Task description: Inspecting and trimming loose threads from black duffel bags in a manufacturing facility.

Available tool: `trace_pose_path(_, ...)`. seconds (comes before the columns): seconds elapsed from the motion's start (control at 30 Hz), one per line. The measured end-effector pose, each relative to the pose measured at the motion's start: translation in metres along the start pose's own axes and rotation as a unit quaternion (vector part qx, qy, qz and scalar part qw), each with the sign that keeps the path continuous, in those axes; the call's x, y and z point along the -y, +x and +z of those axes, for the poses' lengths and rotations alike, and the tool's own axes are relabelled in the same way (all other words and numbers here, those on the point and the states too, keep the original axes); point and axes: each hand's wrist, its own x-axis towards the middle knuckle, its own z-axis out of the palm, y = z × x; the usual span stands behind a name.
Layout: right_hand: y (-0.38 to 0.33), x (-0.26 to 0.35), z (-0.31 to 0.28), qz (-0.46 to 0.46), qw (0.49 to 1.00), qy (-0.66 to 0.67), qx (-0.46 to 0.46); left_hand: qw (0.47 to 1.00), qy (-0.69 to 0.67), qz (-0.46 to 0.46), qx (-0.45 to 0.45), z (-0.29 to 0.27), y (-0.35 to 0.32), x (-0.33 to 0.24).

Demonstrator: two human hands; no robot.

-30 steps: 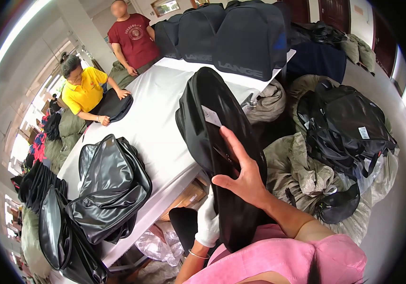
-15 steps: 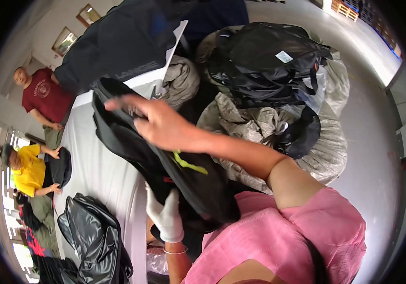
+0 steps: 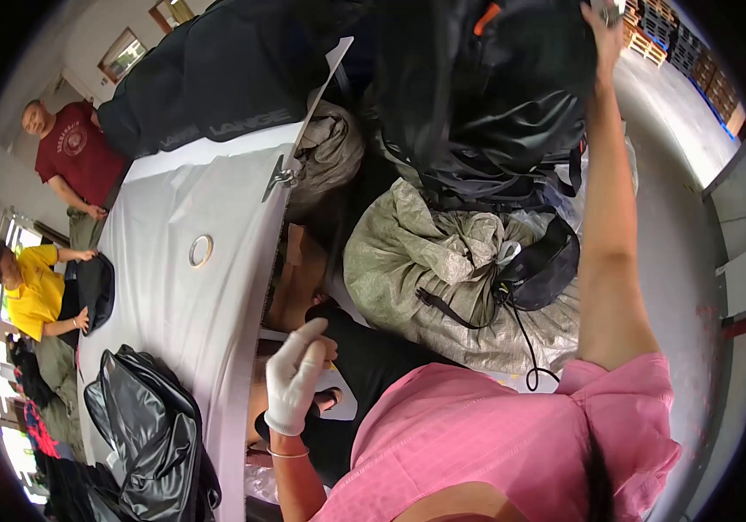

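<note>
My right hand (image 3: 604, 42) reaches far out at the upper right, against the edge of a black backpack (image 3: 495, 96). The bag is smeared by motion above the pile, and the fingers are partly cut off by the frame's edge. Something small and metallic shows at these fingers, too little of it to name. My left hand (image 3: 293, 383), in a white glove, is raised beside the table's near edge with its fingers extended and nothing in it. A roll of tape (image 3: 200, 250) lies on the white-covered table (image 3: 155, 304).
A shiny black bag (image 3: 151, 435) lies at the table's near left. Large black bags (image 3: 216, 78) cover its far end. Stuffed woven sacks (image 3: 416, 287) sit on the floor with a black strapped piece (image 3: 547, 265) on top. Two people (image 3: 81, 152) stand across the table, one handling black fabric.
The backpack has gone from over the table to the pile at the upper right, with my right arm stretched after it. My left hand has come off it, and the tape roll now shows.
</note>
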Motion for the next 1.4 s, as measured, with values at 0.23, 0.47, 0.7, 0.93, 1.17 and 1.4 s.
trace_pose_path(0.23, -0.064, -0.305, -0.156, -0.04, 0.854, -0.513, -0.075, 0.979, 0.166, -0.043, 0.109, -0.036, -0.023, 0.051)
trace_pose_path(0.47, -0.052, -0.323, -0.236, -0.043, 0.841, -0.526, -0.123, 0.986, 0.163, -0.018, 0.028, -0.069, -0.032, 0.068)
trace_pose_path(0.7, -0.201, -0.204, -0.091, -0.114, 0.9, -0.421, -0.005, 0.913, 0.296, 0.034, -0.278, -0.174, -0.099, 0.072)
trace_pose_path(0.93, -0.371, -0.122, 0.085, 0.303, 0.881, -0.057, 0.359, 0.519, 0.719, -0.26, -0.384, -0.286, -0.164, 0.102)
trace_pose_path(1.17, -0.445, -0.049, 0.164, 0.326, 0.736, 0.083, 0.587, 0.568, 0.704, -0.075, -0.42, -0.307, -0.17, 0.078)
trace_pose_path(1.4, -0.448, 0.011, 0.202, 0.303, 0.713, 0.148, 0.614, 0.685, 0.644, 0.029, -0.341, -0.151, -0.102, 0.008)
